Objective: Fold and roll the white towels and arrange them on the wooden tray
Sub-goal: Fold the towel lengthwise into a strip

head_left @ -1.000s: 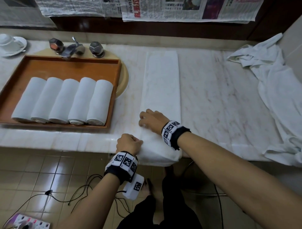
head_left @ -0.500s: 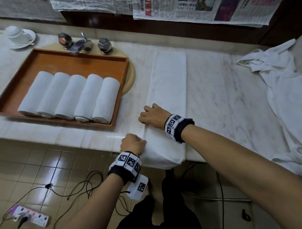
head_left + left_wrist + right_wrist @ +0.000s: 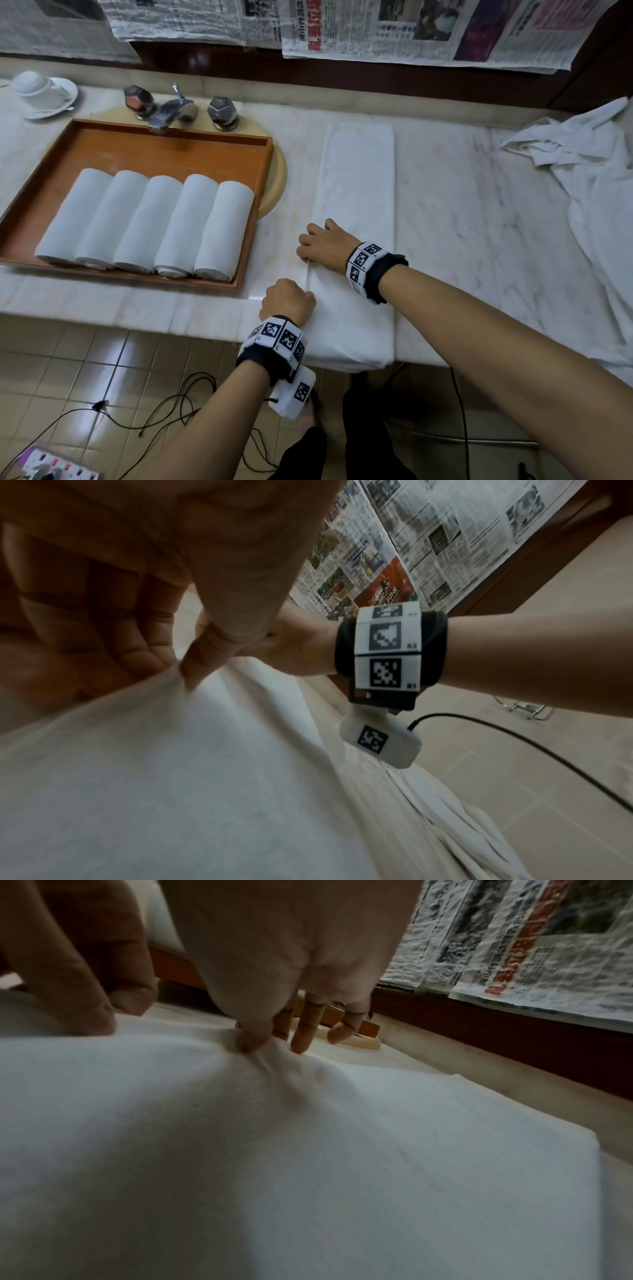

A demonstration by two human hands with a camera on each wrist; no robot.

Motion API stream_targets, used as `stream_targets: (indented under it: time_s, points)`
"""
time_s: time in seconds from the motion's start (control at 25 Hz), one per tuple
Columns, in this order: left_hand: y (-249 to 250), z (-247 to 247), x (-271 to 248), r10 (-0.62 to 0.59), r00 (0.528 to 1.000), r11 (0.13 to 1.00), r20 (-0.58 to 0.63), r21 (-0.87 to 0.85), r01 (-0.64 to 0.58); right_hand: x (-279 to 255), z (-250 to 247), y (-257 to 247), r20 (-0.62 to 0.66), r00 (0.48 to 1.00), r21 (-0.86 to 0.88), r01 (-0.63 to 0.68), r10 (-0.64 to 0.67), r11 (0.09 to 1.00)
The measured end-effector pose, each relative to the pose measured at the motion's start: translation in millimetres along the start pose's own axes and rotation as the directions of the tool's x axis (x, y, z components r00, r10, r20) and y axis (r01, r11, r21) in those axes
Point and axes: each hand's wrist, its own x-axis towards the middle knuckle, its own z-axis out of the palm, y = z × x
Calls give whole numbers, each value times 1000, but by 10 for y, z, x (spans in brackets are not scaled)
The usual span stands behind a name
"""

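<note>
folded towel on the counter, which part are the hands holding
Both the left hand and right hand pinch the folded towel along its left long edge, near the counter's front.

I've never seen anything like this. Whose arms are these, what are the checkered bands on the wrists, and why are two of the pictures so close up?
No machine here: a person works with bare hands. The checkered bands hold small cameras, one on each wrist, and a third camera sits on the head. The wide picture comes from the head; the two close ones look along each hand at its fingers.

On the marble counter lies a long folded white towel, its near end hanging over the edge. The left hand and the right hand both pinch its left edge. Beside it a wooden tray holds five rolled towels. Behind the tray are taps and a cup on a saucer; loose white cloth lies at the far right.
</note>
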Motion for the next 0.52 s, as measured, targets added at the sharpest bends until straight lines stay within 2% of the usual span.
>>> stream_targets:
  time_s: [0.28,0.36,0.44,0.52]
  points:
    - [146,-40,191,13,1000,1000,-11,-6,-13,120,59,206,-63,997,120,-32,40,992]
    - [180,-74,216,25,1000,999,-2,22,-25,97,213,154,-106,982,261,-124,156,957]
    - [271,-82,231,106,992,982,-72,163,-93,-51,408,194,-70,909,465,-334,410,820]
    - [495,-12,296,286,949,934,-132,260,-246,-241,569,354,70,801,522,-537,594,662]
